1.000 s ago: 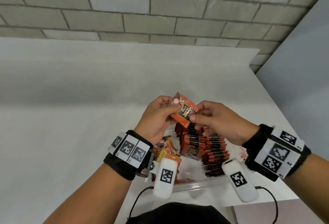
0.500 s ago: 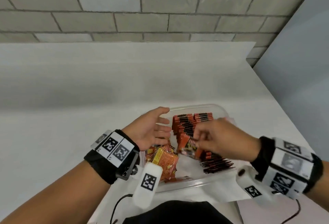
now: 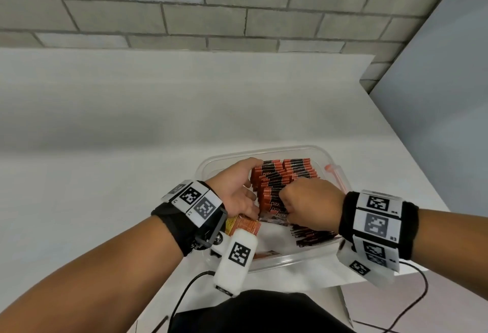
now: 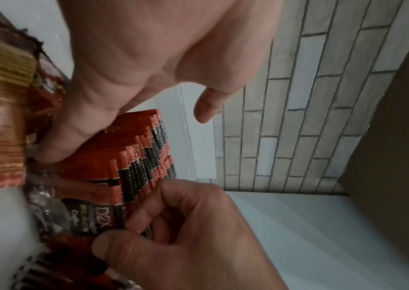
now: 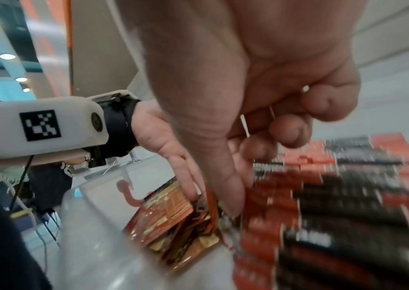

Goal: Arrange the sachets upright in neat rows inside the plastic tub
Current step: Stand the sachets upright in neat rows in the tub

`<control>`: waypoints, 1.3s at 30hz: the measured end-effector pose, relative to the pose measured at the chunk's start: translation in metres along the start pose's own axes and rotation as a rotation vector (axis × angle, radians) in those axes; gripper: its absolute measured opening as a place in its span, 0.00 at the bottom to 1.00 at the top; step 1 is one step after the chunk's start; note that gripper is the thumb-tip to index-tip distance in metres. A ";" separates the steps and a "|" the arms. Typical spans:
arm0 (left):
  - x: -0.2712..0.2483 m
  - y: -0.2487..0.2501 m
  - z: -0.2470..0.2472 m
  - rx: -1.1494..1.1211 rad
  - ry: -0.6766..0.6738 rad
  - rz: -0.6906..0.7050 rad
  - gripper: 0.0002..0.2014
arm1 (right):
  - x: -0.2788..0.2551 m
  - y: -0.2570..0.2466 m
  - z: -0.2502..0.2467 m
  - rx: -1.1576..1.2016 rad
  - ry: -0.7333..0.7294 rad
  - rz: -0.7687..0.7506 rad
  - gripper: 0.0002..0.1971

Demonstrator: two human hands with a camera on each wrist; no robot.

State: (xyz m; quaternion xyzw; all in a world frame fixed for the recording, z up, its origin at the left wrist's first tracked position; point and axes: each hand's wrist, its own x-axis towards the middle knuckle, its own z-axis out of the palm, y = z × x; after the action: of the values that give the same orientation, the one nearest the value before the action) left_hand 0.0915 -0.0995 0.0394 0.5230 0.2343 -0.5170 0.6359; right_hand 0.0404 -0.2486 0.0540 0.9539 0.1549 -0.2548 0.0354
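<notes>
A clear plastic tub (image 3: 277, 149) stands on the white table. Inside it, red-and-black sachets (image 3: 287, 174) (image 4: 143, 157) (image 5: 347, 186) stand upright in packed rows. My left hand (image 3: 235, 190) (image 4: 124, 68) is flat, with straight fingers pressed against the left side of the row. My right hand (image 3: 309, 200) (image 4: 186, 235) is curled at the near end of the row. Its thumb and index finger pinch the front sachet (image 4: 91, 213) by its top edge. Loose orange-gold sachets (image 3: 243, 225) (image 5: 171, 212) lie under my left wrist.
More dark sachets (image 3: 311, 235) lean over at the tub's near right. An orange latch (image 3: 334, 174) sits on the tub's right rim. The table edge runs close on the right beside a grey partition. A brick wall stands behind, and cables hang at the near edge.
Both hands dropped from above the tub into it. The right hand carried the sachet down to the front of the row. The left hand released it and flattened against the row's side.
</notes>
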 end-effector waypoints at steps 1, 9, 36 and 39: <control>0.001 0.000 0.000 0.011 -0.003 0.002 0.37 | 0.003 -0.002 -0.002 -0.032 -0.011 0.004 0.16; 0.001 -0.006 0.003 0.003 -0.021 -0.036 0.17 | 0.014 -0.014 -0.007 -0.147 -0.077 0.033 0.08; -0.003 -0.011 0.005 -0.011 0.000 0.108 0.13 | -0.012 -0.016 0.000 0.001 -0.187 -0.177 0.13; -0.002 -0.012 0.004 -0.013 -0.011 0.127 0.13 | -0.006 -0.016 0.006 -0.046 -0.269 -0.139 0.14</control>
State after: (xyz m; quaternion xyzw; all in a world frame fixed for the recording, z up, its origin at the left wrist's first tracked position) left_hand 0.0790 -0.1016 0.0379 0.5297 0.2004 -0.4768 0.6722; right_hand 0.0279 -0.2356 0.0518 0.8971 0.2200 -0.3783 0.0599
